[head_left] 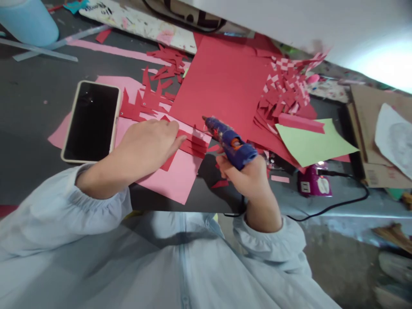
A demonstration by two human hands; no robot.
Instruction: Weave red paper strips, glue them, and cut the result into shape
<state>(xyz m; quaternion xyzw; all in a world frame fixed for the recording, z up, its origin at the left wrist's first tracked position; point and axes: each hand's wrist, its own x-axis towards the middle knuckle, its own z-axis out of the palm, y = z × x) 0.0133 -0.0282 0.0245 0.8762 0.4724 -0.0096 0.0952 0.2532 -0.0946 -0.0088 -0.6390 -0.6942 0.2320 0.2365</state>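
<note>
Glue gun (pixel 229 139) is pointing forward and to the left over red paper

In the head view, the right hand (pixel 249 177) is grasping the blue glue gun by its handle. The long axis is running diagonally: the rear end is lying near and to the right, while the narrow nozzle is pointing away from the person, to the left, over the near-left part of a large red sheet (pixel 225 77). The left hand (pixel 149 139) is resting palm down on red paper strips (pixel 195 145), which are lying on a pink sheet (pixel 185 182); whether its grip is pinching them, I cannot tell.

The dark, smooth surface (pixel 28 116) is carrying many things. A phone (pixel 92 122) with a pale case is lying left of the left hand. Farther left, translucent sticks (pixel 64 56) are crossing near a light blue container (pixel 30 21). On the right, checkered red and pink paper (pixel 285 81) is forming a ragged heap, and a green sheet (pixel 318 141) is curling its corners. A glossy purple box (pixel 313 180) is standing near the edge with a black cable (pixel 344 205). Brown cardboard (pixel 370 141) is lying beyond. Below, a grey floor (pixel 334 257) is showing.
</note>
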